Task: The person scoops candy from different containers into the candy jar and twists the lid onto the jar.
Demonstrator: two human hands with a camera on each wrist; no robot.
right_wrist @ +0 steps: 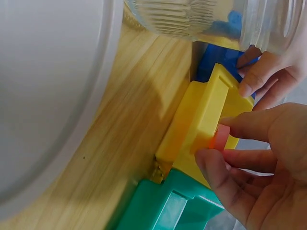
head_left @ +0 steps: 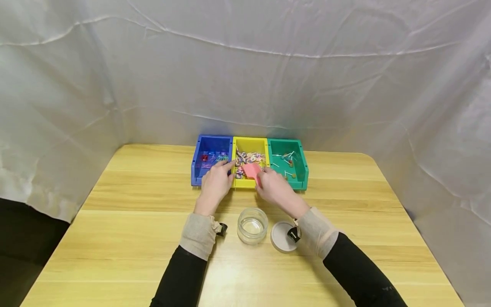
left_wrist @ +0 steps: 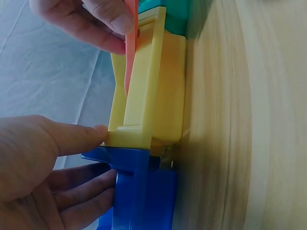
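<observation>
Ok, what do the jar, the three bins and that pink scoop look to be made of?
Jar: clear glass, probably; ribbed see-through neck. Bins, blue, yellow, green: opaque moulded plastic, smooth with a slight sheen. Pink scoop: thin flat plastic, likely; right hand pinches it.

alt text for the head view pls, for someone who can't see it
The right hand pinches a pink scoop over the yellow bin, while the left hand rests on the bin's left edge. Blue bin and green bin flank it; an open glass jar and lid sit nearer.
</observation>
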